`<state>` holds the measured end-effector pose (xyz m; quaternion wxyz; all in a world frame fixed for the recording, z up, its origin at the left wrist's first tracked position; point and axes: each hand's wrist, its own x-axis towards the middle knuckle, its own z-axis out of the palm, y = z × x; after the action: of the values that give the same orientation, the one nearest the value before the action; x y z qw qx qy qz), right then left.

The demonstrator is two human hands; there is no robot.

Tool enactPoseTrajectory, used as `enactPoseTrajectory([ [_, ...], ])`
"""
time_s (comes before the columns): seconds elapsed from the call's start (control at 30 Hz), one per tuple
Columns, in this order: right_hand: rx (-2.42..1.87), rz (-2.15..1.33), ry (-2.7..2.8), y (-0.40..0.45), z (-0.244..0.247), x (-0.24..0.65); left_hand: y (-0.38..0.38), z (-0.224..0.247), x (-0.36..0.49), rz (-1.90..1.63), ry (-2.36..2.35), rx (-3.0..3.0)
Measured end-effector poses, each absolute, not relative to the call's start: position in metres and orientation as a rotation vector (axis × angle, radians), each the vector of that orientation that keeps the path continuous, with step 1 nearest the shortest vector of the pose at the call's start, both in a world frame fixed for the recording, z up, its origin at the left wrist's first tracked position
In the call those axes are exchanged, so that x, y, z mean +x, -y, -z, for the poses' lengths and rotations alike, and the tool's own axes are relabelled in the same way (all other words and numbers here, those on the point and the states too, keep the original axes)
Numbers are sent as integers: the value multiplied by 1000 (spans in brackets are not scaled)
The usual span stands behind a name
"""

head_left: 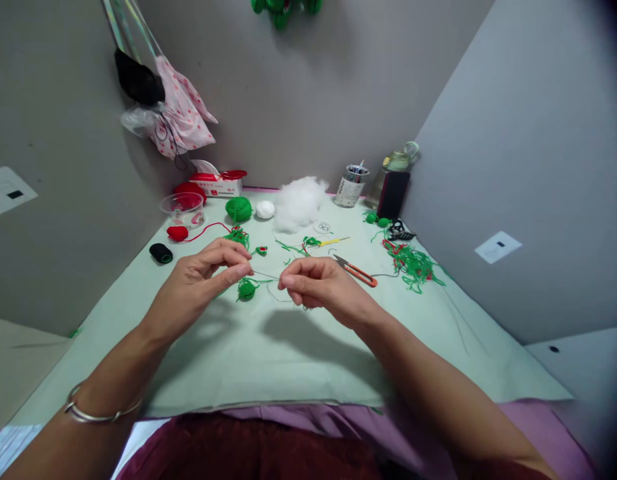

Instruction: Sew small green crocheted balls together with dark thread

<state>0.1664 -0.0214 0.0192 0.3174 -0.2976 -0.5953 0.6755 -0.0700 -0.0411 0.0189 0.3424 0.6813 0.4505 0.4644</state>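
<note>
My left hand [208, 273] is closed in a pinch over the middle of the table. Facing it, my right hand [321, 283] pinches too, its fingers curled. A thin dark thread [266, 275] spans the short gap between both sets of fingertips; whether a needle is part of it is too fine to tell. Just below it, a small green crocheted ball [247, 290] with a loose tail lies on the table. Beyond my left fingertips is a little green and red piece [261, 251]. Orange-handled thread snips [357, 272] lie beside my right hand.
A yellow crochet hook [334, 241], white stuffing [301, 203] and a green yarn ball [239, 209] lie farther back. Tangled green and red yarn [413, 265] is at right. A black thread spool [161, 253] and clear tub [183, 210] stand left. Grey walls enclose the table.
</note>
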Motion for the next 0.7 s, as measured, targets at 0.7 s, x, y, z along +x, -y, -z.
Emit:
enactPoseTrajectory([
  [0.7, -867, -1746, 1553, 14, -23, 192, 34, 7, -112, -1411, -1273, 1511],
])
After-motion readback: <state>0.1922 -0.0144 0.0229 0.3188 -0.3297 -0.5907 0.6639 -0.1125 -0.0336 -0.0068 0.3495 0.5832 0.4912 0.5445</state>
